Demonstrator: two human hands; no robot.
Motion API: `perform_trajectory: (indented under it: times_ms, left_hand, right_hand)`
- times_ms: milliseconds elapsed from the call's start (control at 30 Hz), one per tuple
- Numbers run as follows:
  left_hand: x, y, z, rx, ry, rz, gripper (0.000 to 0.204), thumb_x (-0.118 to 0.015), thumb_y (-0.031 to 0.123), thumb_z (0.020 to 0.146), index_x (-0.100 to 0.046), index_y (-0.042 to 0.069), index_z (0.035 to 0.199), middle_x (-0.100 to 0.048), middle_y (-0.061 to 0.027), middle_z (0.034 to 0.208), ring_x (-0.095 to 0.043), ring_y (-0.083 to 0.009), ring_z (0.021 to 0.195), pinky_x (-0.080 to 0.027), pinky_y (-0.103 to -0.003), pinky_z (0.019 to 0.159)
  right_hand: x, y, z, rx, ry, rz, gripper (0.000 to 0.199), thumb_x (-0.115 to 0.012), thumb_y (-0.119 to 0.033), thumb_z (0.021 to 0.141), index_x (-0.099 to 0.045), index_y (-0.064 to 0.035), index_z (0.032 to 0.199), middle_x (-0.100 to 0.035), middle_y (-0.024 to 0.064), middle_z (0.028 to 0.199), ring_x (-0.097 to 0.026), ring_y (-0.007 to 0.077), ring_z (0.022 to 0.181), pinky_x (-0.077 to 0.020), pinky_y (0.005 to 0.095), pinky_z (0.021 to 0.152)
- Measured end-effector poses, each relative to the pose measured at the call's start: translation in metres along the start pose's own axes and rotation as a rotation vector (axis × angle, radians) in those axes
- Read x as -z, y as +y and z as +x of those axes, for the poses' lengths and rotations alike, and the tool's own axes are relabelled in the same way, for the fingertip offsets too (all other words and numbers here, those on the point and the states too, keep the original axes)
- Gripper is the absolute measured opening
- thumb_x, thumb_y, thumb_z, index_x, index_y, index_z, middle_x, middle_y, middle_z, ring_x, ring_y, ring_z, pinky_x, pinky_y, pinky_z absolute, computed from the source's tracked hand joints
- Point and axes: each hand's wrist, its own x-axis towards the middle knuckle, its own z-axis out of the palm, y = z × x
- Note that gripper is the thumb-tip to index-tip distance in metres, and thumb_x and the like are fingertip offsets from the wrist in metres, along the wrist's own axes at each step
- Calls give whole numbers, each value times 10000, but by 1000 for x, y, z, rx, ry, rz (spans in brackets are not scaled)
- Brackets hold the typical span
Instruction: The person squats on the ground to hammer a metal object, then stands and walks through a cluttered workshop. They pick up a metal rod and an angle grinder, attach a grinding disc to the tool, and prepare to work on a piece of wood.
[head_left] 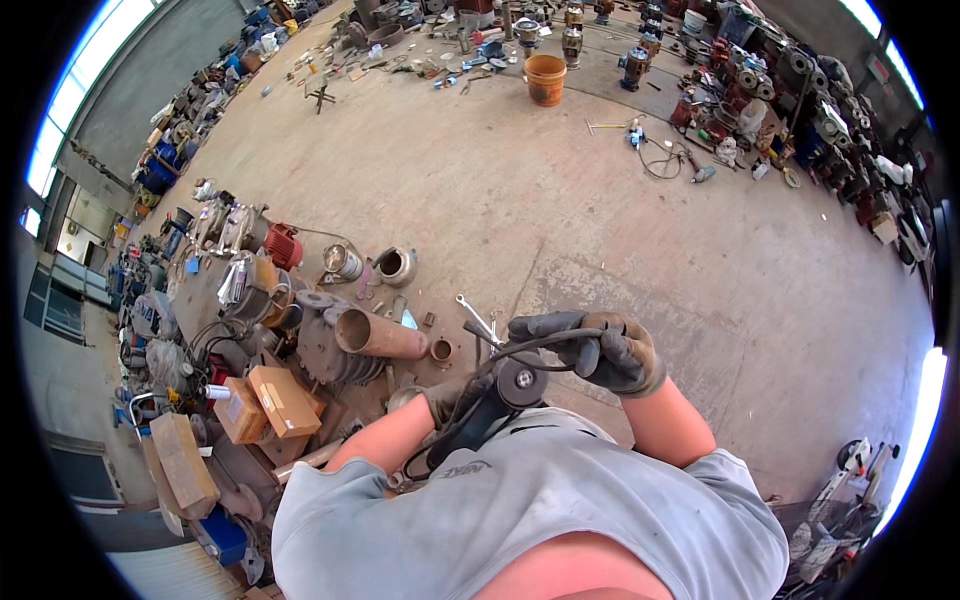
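Both of my hands wear dark work gloves. Close to my body, my left hand (462, 396) is closed round an angle grinder (521, 384), whose round head and centre nut face up. My right hand (608, 352) is closed on a black power cord (545, 341), out in front and to the right of the grinder. The cord arcs from that hand leftward over the grinder and down toward my left forearm. Beyond my left hand, a shiny wrench (477, 316) lies near the floor. Part of the grinder's body is hidden by my glove and shirt.
To the left stand a rusty pipe section (385, 335), a finned metal casing (330, 350), cardboard boxes (284, 401) and a red motor (283, 246). An orange bucket (545, 82) is far ahead. A corded power tool (703, 174) lies on the floor at the far right.
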Motion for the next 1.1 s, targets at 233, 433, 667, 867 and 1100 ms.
perform_trajectory:
  times_ms: [233,433,667,867,1100]
  left_hand:
    - [118,209,116,-203,111,4,931,-563,866,888,-650,72,1366,-735,-138,1230,-727,-243,1040,-613,-413,935]
    - [171,450,205,-579,494,108,890,-639,861,837,-694,74,1249,-733,-93,1005,-715,-227,848,-632,-402,752]
    - [171,709,239,-991,464,-22,898,-681,825,834,-643,83,1338,-735,-123,1116,-719,-287,982,-619,-459,888]
    - [166,894,288,-1338,519,73,762,-760,621,924,-582,86,1436,-690,-95,1317,-659,-271,1204,-573,-463,1043]
    - [167,1082,344,-1362,316,-132,687,-738,564,956,-602,66,1410,-722,-118,1244,-700,-310,1097,-592,-490,959]
  right_hand:
    - [144,-35,131,283,15,369,538,-458,-523,1123,-613,-226,702,-663,120,1410,-479,428,1469,-123,729,1273]
    - [280,-140,285,188,-72,464,514,-440,-541,1131,-443,-160,786,-521,2,621,-456,132,478,-424,301,458]
    - [409,-221,400,-431,331,-905,534,-762,-442,968,-688,-52,1325,-641,27,730,-556,112,571,-450,266,564]
    - [547,-166,548,-1029,249,-1335,859,-848,-513,827,-582,-102,1534,-771,270,1137,-755,392,1082,-589,438,946]
    - [809,-63,755,-1005,11,-1622,784,-745,-591,858,-649,-99,1460,-798,190,1060,-756,396,1002,-576,475,936]
